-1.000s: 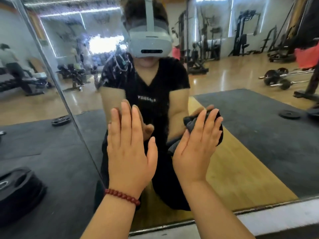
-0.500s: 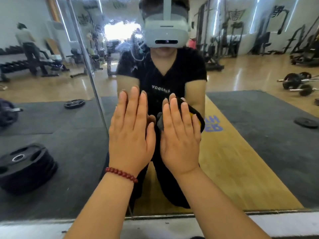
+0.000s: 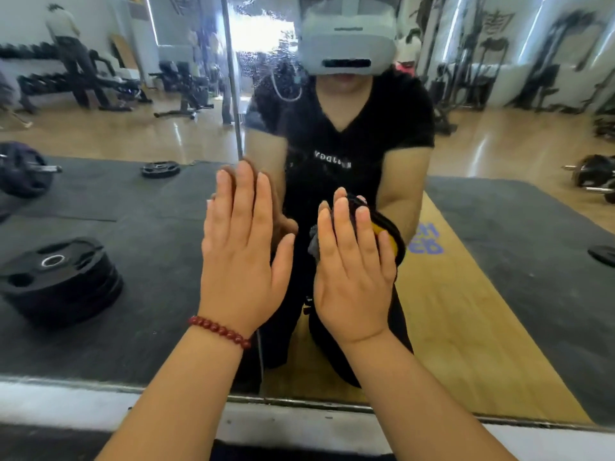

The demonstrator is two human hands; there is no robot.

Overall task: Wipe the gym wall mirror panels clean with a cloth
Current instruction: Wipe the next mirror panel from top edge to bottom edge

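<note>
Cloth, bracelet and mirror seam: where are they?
cloth (image 3: 313, 241): head view, grey edge beside the right hand.
bracelet (image 3: 219, 331): head view, red beads on the wrist.
mirror seam (image 3: 231, 78): head view, upper strip.

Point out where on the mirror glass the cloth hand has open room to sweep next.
Free glass lies right of the right hand and cloth, out to the frame's right edge, and above both hands. It is crowded leftward: the left hand lies flat against the mirror close beside it, at the panel seam.
</note>
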